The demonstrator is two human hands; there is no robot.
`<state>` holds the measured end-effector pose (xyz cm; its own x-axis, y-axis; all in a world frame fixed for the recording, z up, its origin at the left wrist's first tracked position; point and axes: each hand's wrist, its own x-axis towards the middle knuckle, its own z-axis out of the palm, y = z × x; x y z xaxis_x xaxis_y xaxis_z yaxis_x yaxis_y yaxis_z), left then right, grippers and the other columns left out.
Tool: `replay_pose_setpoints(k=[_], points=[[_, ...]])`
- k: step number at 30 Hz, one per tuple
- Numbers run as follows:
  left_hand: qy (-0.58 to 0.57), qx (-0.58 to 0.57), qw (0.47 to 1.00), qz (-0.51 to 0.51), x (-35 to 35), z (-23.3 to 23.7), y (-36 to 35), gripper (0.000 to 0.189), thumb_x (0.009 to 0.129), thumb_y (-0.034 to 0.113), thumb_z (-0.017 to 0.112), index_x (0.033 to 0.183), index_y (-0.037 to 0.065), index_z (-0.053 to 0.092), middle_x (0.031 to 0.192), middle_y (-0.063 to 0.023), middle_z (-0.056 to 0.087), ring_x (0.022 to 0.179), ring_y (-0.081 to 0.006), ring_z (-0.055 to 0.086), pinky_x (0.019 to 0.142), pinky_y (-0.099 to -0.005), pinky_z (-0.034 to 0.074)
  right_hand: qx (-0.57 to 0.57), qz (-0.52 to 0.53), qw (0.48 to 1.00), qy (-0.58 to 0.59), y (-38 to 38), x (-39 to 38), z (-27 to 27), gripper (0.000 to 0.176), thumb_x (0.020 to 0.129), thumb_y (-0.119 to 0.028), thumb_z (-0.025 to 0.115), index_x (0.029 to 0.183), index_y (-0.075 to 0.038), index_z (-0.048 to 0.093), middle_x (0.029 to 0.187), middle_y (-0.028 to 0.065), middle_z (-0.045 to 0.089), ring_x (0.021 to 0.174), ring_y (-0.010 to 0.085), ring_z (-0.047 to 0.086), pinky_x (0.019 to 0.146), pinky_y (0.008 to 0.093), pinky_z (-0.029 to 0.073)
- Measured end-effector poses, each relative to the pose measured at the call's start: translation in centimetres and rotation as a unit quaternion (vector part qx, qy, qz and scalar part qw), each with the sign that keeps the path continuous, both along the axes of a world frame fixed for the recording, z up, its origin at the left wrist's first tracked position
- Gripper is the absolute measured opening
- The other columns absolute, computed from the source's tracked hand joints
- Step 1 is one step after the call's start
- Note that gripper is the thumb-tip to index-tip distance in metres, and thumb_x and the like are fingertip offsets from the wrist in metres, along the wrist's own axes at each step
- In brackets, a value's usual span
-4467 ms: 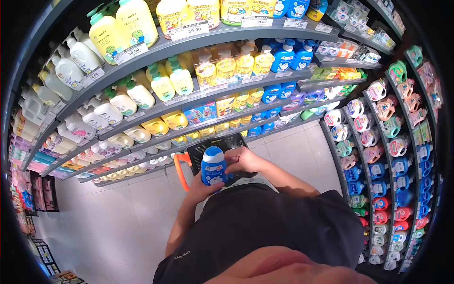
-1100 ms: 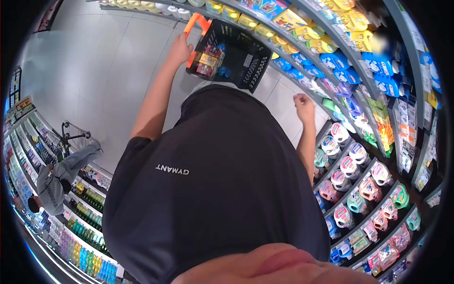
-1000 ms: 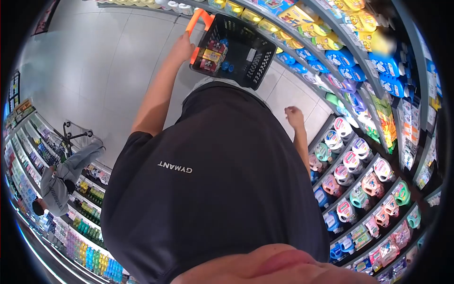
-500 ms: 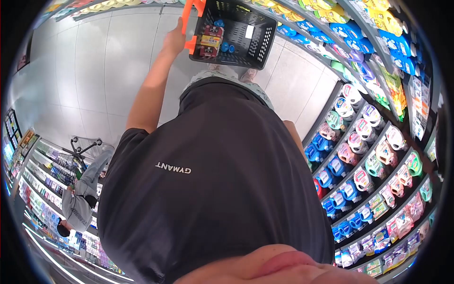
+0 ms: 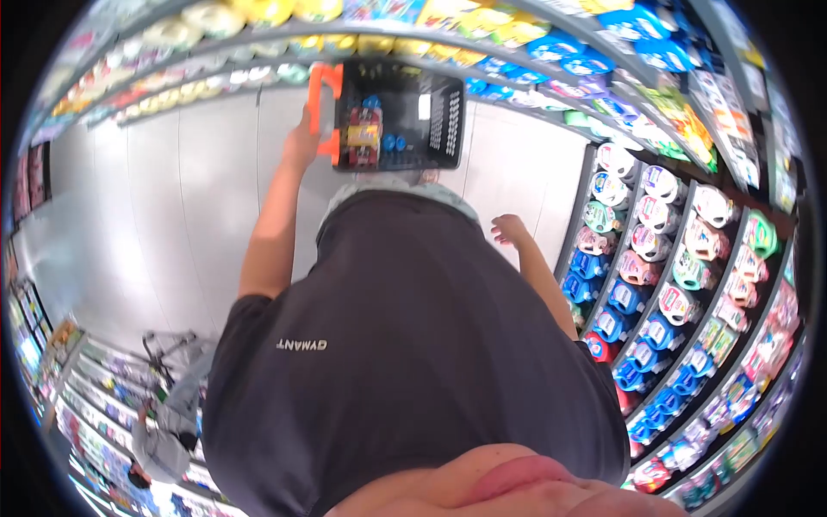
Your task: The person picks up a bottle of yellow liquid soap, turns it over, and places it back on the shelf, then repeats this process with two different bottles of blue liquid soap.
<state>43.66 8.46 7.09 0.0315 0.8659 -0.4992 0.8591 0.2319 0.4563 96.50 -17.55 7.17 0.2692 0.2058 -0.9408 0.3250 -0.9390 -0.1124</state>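
- Left hand [image 5: 301, 145]: I read it as clamped round the orange handle [image 5: 325, 112] of the black basket [image 5: 445, 121], with the arm stretched forward.
- Black basket: it is held out ahead of the body, above the pale tiled floor [image 5: 172, 224]. It is close to the lowest rows of the shelves of yellow and blue bottles [image 5: 517, 34].
- Basket contents: I see blue bottles [image 5: 389, 143] and a red-and-yellow pack [image 5: 363, 136] lying at the handle end.
- Right hand [image 5: 510, 229]: it is empty, with the fingers loosely apart. It hangs beside the body, near the side rack of detergent jugs [image 5: 642, 258], and touches none of them.
- Surroundings: another person [image 5: 168, 426] stands by a metal trolley [image 5: 168, 345] at the lower left. Both are too blurred for me to report further detail.
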Motion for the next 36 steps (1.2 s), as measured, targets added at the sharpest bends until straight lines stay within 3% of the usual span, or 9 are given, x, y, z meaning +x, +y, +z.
replay_pose_setpoints(k=[3, 4, 7, 20, 23, 29, 31, 33, 36], points=[[0.007, 0.002, 1.0, -0.018, 0.8, -2.7, -0.1, 0.083, 0.092, 0.022, 0.064, 0.162, 0.015, 0.02, 0.114, -0.0293, 0.068, 0.104, -0.0457, 0.066, 0.09, -0.0503, 0.052, 0.013, 0.019, 1.0, 0.01, 0.3, 2.1, -2.1, 0.032, 0.093, -0.028, 0.062, 0.109, -0.001, 0.065, 0.094, 0.0141, 0.073, 0.06, 0.024, 0.067, 0.049, 0.0381, 0.053], [0.018, 0.043, 0.998, -0.033, 0.4, -5.5, -0.5, 0.087, 0.093, 0.026, 0.064, 0.163, 0.022, 0.012, 0.104, -0.0282, 0.07, 0.094, -0.045, 0.069, 0.082, -0.0526, 0.054, 0.02, 0.023, 1.0, 0.007, 0.3, 2.4, -2.2, 0.032, 0.093, -0.028, 0.062, 0.108, 0.0, 0.065, 0.093, 0.0145, 0.073, 0.059, 0.0244, 0.067, 0.047, 0.0382, 0.052], [0.016, 0.044, 0.998, -0.035, 1.9, -4.9, -0.8, 0.093, 0.091, 0.024, 0.069, 0.163, 0.022, 0.01, 0.103, -0.0269, 0.071, 0.092, -0.0442, 0.069, 0.081, -0.0517, 0.055, 0.037, 0.011, 0.999, 0.03, 0.4, 4.5, -4.2, 0.033, 0.092, -0.028, 0.062, 0.106, 0.002, 0.065, 0.093, 0.0156, 0.073, 0.06, 0.0254, 0.068, 0.047, 0.0393, 0.052], [0.08, -0.012, 0.997, -0.014, 9.8, -1.1, -1.2, 0.089, 0.094, 0.023, 0.063, 0.163, 0.021, 0.007, 0.122, -0.0281, 0.066, 0.109, -0.0432, 0.066, 0.094, -0.0495, 0.053, 0.014, 0.017, 0.999, 0.03, -1.2, 12.9, -6.2, 0.039, 0.09, -0.028, 0.06, 0.11, 0.005, 0.064, 0.09, 0.0147, 0.074, 0.068, 0.0276, 0.071, 0.056, 0.0418, 0.057], [0.039, 0.013, 0.999, -0.006, 10.1, -3.1, -1.7, 0.089, 0.094, 0.023, 0.061, 0.163, 0.022, 0.005, 0.125, -0.0284, 0.065, 0.112, -0.0433, 0.065, 0.096, -0.049, 0.052, -0.008, 0.029, 0.999, 0.039, -2.1, 15.3, -7.6, 0.039, 0.09, -0.027, 0.06, 0.11, 0.005, 0.065, 0.091, 0.0146, 0.074, 0.067, 0.0281, 0.071, 0.056, 0.042, 0.057], [0.093, -0.063, 0.993, 0.036, 14.1, -1.3, -2.2, 0.093, 0.093, 0.019, 0.06, 0.163, 0.02, -0.001, 0.123, -0.0332, 0.063, 0.114, -0.0456, 0.063, 0.096, -0.047, 0.052, -0.033, 0.075, 0.994, 0.068, -2.3, 18.6, -11.0, 0.036, 0.091, -0.028, 0.061, 0.108, 0.003, 0.066, 0.091, 0.0157, 0.075, 0.062, 0.0284, 0.07, 0.054, 0.0429, 0.057], [0.107, -0.009, 0.993, 0.049, 13.9, -4.6, -3.2, 0.095, 0.092, 0.018, 0.061, 0.163, 0.019, -0.003, 0.127, -0.0327, 0.062, 0.118, -0.0442, 0.062, 0.1, -0.0459, 0.051, -0.028, 0.08, 0.993, 0.081, -1.2, 19.6, -12.7, 0.032, 0.091, -0.028, 0.062, 0.104, 0.001, 0.068, 0.089, 0.0155, 0.074, 0.06, 0.0276, 0.069, 0.053, 0.0432, 0.056], [0.118, -0.09, 0.987, 0.062, 15.8, -1.4, -4.1, 0.102, 0.092, 0.018, 0.062, 0.161, 0.019, -0.012, 0.131, -0.0319, 0.06, 0.123, -0.0437, 0.059, 0.104, -0.0451, 0.049, -0.006, 0.08, 0.994, 0.075, -0.6, 19.7, -12.1, 0.026, 0.09, -0.027, 0.064, 0.098, -0.002, 0.068, 0.084, 0.0139, 0.073, 0.059, 0.0267, 0.068, 0.053, 0.0425, 0.056], [0.103, -0.078, 0.99, 0.061, 15.6, -2.1, -5.9, 0.104, 0.091, 0.017, 0.059, 0.159, 0.015, -0.019, 0.128, -0.0341, 0.061, 0.119, -0.0456, 0.062, 0.104, -0.047, 0.049, 0.004, 0.086, 0.993, 0.087, 0.3, 20.3, -11.9, 0.028, 0.09, -0.028, 0.065, 0.098, -0.001, 0.068, 0.085, 0.0128, 0.073, 0.062, 0.0257, 0.068, 0.058, 0.0409, 0.057]])
